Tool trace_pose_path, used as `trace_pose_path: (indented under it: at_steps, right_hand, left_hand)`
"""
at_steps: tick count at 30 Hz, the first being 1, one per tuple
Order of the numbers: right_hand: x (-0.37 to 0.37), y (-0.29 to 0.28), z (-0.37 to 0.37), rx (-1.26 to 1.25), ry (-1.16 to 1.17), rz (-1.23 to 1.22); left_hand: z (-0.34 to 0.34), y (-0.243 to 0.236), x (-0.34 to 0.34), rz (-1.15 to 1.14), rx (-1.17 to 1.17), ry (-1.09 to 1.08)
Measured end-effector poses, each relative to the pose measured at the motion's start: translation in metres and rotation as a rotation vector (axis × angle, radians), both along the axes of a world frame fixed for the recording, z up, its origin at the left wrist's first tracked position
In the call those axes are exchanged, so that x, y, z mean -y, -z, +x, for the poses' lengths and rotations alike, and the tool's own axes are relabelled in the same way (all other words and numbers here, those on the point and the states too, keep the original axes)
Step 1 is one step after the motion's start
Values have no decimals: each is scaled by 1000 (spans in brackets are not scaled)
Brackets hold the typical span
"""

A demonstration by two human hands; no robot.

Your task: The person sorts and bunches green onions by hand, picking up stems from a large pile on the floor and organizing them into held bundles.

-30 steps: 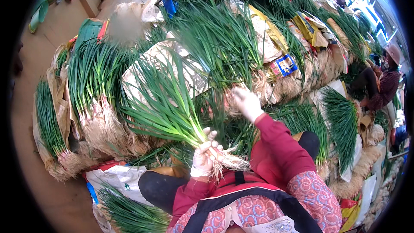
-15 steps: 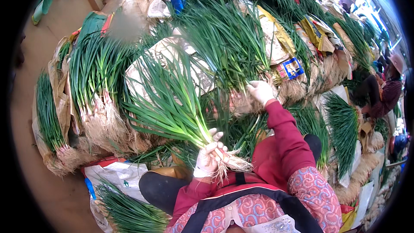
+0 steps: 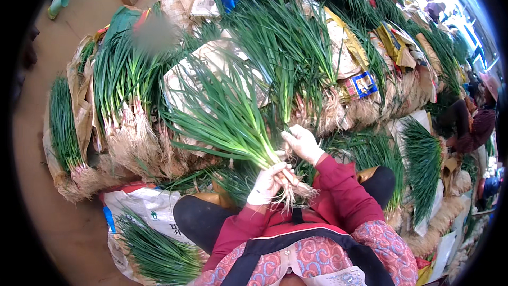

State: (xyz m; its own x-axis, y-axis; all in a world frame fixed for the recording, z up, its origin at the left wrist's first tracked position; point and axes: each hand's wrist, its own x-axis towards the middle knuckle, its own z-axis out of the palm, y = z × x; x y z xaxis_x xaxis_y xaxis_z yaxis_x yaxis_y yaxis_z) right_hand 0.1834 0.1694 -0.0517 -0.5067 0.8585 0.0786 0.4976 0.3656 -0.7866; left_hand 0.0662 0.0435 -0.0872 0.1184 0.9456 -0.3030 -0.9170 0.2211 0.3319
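Note:
My left hand, in a white glove, is closed round the lower stems of a bunch of green garlic. The long flat leaves fan out to the upper left, and pale roots hang below my fingers. My right hand, also gloved in white, is just right of the bunch. Its fingers are pinched round the lower end of a green garlic stalk, whose leaves run up among the heap behind. Part of that stalk's base is hidden by my fingers.
Bundles of green garlic stand in a row ahead, roots toward me, with sacks between them. Another bundle lies on a white sack at lower left. A person sits at the far right beside more bundles.
My right hand has drawn back from the heap toward the bunch, bringing a stalk's lower end with it. My left hand and the bunch have shifted slightly right and up.

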Motion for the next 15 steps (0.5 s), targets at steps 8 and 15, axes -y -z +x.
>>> trace_pose_path:
  at_steps: [8,15]
  right_hand:
    - [-42,15,20,-26,389,-101]
    - [-42,-31,100,515,499,604]
  left_hand:
    - [-3,-8,2,85,67,21]
    - [-19,-27,26,107,186,-82]
